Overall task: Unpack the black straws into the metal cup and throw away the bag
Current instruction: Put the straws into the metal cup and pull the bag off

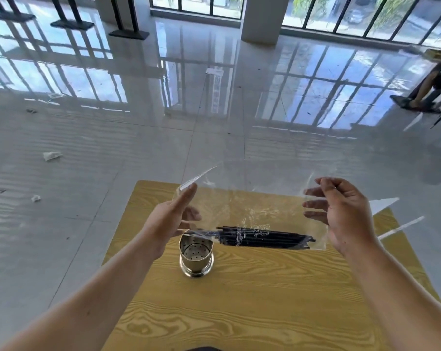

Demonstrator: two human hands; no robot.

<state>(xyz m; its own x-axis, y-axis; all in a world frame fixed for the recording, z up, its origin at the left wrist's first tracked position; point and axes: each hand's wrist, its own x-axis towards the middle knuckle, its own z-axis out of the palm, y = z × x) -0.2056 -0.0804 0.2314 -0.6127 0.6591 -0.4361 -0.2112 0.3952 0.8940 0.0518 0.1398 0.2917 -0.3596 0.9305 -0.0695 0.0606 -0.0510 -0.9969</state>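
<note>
While both hands hold the clear bag (252,206) up over the wooden table (265,287), the left hand (171,219) pinches one upper corner and the right hand (341,211) the other. Black straws (260,238) lie bunched along its sagging bottom, beside the empty metal cup (196,254). Thin and slippery, the film likely needs firm corner pinches; the light, stiff straws should slide out easily.

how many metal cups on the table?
1. The shiny perforated metal cup stands upright on the yellow wood-grain table, near its left side, just below the left end of the clear plastic bag. None seem hidden.
</note>
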